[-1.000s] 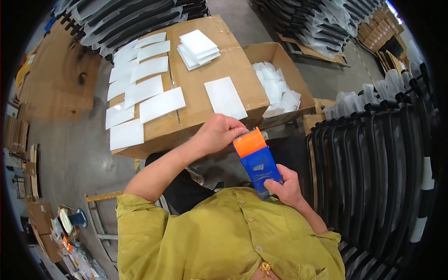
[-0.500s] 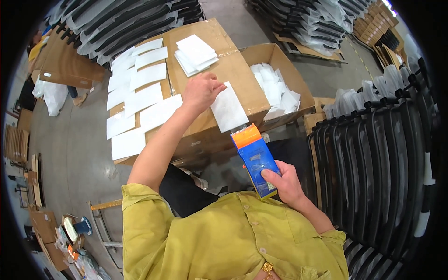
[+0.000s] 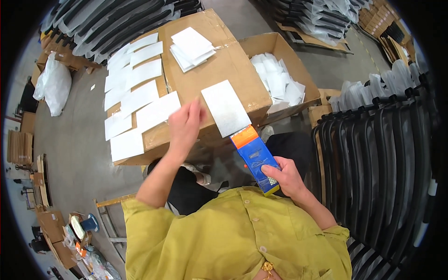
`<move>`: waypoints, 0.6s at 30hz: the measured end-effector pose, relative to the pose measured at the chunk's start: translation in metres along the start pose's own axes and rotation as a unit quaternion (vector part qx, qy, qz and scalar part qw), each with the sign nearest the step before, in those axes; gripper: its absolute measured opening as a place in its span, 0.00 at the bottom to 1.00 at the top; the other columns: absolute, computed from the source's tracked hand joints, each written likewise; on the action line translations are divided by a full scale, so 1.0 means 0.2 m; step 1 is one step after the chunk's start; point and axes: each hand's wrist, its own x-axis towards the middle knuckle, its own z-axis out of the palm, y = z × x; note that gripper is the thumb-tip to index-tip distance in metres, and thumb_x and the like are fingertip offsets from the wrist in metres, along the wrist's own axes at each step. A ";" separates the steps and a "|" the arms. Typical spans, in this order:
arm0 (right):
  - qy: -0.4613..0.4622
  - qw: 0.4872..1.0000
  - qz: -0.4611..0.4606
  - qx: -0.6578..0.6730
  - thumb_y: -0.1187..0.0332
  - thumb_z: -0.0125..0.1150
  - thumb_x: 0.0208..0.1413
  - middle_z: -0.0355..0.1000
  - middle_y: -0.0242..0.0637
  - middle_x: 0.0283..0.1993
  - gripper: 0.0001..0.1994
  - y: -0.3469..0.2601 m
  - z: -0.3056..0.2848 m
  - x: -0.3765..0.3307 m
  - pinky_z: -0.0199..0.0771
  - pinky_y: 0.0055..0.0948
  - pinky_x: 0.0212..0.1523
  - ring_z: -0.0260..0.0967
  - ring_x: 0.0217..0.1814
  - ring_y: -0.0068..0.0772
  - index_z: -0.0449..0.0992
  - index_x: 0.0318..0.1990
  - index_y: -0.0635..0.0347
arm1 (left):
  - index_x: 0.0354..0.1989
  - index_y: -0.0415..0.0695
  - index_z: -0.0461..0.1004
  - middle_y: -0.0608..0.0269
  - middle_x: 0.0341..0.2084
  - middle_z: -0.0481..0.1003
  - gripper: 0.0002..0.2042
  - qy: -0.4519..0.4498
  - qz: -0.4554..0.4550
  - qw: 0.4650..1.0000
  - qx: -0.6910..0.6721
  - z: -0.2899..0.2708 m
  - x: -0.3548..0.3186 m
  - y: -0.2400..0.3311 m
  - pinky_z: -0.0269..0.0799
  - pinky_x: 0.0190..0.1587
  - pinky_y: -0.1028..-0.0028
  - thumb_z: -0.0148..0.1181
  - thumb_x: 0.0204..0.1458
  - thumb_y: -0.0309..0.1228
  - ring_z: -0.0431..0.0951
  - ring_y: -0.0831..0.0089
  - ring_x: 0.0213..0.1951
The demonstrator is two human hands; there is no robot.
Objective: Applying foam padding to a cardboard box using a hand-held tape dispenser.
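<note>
Many white sheets (image 3: 135,100) already line the big cardboard box (image 3: 224,60), upper left. Right hand (image 3: 285,176) clasps a blue-and-orange packet (image 3: 255,156); left hand (image 3: 185,125), grip released, hovers above them.

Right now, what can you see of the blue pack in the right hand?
The blue pack is a flat, oblong packet, glossy like plastic film, with an orange top end. It tilts up and left, its orange end by the near edge of a white sheet on the carton. The right hand grips its lower end, fingers across the face.
</note>
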 end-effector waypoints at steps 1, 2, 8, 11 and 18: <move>0.005 1.000 -0.002 -0.007 0.64 0.58 0.49 0.70 0.32 0.31 0.15 0.00 -0.02 -0.01 0.64 0.17 0.32 0.63 0.30 0.16 0.71 0.35 0.70 | 0.27 0.37 0.73 0.62 0.15 0.73 0.21 -0.050 -0.101 0.989 -0.091 0.00 -0.08 -0.03 0.66 0.24 0.78 0.43 0.55 0.45 0.72 0.74 0.19; -0.001 1.000 -0.003 -0.015 0.64 0.58 0.48 0.70 0.33 0.31 0.15 0.00 -0.01 -0.02 0.64 0.18 0.32 0.64 0.30 0.16 0.71 0.35 0.70 | 0.32 0.35 0.72 0.59 0.22 0.75 0.26 -0.121 -0.170 0.973 -0.096 0.01 -0.15 -0.09 0.68 0.29 0.78 0.40 0.55 0.50 0.73 0.75 0.24; -0.029 0.997 0.014 -0.077 0.64 0.59 0.48 0.70 0.33 0.31 0.16 0.02 -0.02 -0.06 0.65 0.18 0.33 0.64 0.31 0.16 0.71 0.37 0.70 | 0.44 0.36 0.68 0.57 0.37 0.73 0.23 -0.206 -0.320 0.852 -0.360 0.29 -0.16 -0.16 0.66 0.42 0.76 0.48 0.52 0.47 0.73 0.70 0.38; -0.015 0.995 0.000 -0.097 0.64 0.60 0.47 0.70 0.33 0.32 0.16 0.03 -0.01 -0.10 0.65 0.18 0.35 0.64 0.32 0.17 0.71 0.37 0.70 | 0.43 0.38 0.68 0.58 0.37 0.73 0.17 -0.115 -0.227 0.853 -0.455 0.37 -0.18 -0.15 0.68 0.43 0.71 0.60 0.46 0.33 0.73 0.70 0.39; 0.016 0.992 -0.061 -0.109 0.65 0.61 0.46 0.71 0.34 0.32 0.16 0.00 -0.01 -0.23 0.66 0.19 0.37 0.65 0.33 0.18 0.70 0.38 0.70 | 0.41 0.38 0.67 0.58 0.33 0.73 0.16 -0.069 -0.241 0.831 -0.496 0.38 -0.14 -0.03 0.75 0.33 0.71 0.58 0.48 0.33 0.76 0.69 0.32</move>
